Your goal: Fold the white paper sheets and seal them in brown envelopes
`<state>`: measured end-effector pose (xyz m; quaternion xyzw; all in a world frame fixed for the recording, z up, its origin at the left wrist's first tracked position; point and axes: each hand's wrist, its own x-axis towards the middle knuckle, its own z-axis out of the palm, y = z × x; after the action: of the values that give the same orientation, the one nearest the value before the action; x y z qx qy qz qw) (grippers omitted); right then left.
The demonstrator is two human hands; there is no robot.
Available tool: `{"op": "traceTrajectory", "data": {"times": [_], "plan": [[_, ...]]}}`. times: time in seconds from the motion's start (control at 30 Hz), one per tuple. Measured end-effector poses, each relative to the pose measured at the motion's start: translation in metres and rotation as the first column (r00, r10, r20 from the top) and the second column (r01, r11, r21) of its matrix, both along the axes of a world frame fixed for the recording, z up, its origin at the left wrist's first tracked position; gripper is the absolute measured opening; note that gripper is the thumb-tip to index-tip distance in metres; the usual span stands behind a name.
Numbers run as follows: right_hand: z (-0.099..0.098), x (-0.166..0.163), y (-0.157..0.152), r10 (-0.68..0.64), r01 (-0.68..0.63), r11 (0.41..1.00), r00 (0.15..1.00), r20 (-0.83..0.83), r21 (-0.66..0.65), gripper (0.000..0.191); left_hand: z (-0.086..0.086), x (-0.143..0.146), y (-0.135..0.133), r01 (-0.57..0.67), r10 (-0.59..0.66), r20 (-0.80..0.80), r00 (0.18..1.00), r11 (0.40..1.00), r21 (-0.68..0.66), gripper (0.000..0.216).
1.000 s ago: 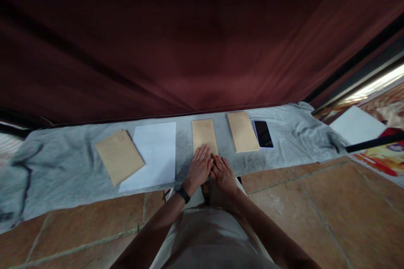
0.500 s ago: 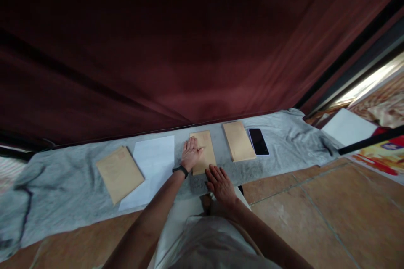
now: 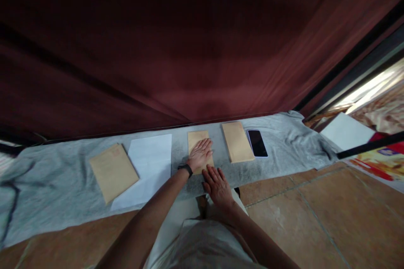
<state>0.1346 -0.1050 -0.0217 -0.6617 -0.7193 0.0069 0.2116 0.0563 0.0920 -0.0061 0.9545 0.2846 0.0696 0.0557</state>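
Observation:
My left hand (image 3: 200,154), with a black band on the wrist, lies flat and open on a small brown envelope (image 3: 196,138) on the grey cloth (image 3: 63,201). My right hand (image 3: 217,185) rests flat with fingers spread on the cloth just below that envelope. A second brown envelope (image 3: 237,141) lies to the right, beside a black phone (image 3: 257,143). To the left lie a white sheet of paper (image 3: 148,164) and a larger brown envelope (image 3: 112,171) overlapping its left edge.
A dark red curtain (image 3: 189,50) hangs behind the cloth. Terracotta floor tiles (image 3: 315,218) lie in front. At the far right are a white sheet (image 3: 345,132), a dark bar (image 3: 369,146) and colourful printed packaging (image 3: 378,162).
My left hand slid up from the envelope's near end onto its middle, pressing flat. My right hand stayed near the envelope's bottom edge. The view shifted slightly.

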Motion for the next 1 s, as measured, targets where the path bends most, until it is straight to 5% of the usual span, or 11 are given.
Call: {"op": "traceTrajectory", "data": {"times": [0.27,0.63,1.0], "plan": [[0.001,0.001,0.0,0.007,-0.007,1.0,1.0,0.002,0.006,0.054,-0.001,0.006,0.025,-0.114,0.115,0.044,0.992,0.993,-0.009,0.058],[-0.007,0.0,-0.001,-0.003,0.003,0.999,1.0,-0.007,0.05,0.049,-0.013,-0.037,-0.022,-0.052,0.051,0.031,0.998,0.999,0.01,0.058],[0.0,-0.001,-0.001,0.01,-0.011,0.999,1.0,0.018,0.031,0.049,0.002,-0.031,0.035,-0.339,0.347,0.05,0.937,0.932,-0.127,0.059]]}}
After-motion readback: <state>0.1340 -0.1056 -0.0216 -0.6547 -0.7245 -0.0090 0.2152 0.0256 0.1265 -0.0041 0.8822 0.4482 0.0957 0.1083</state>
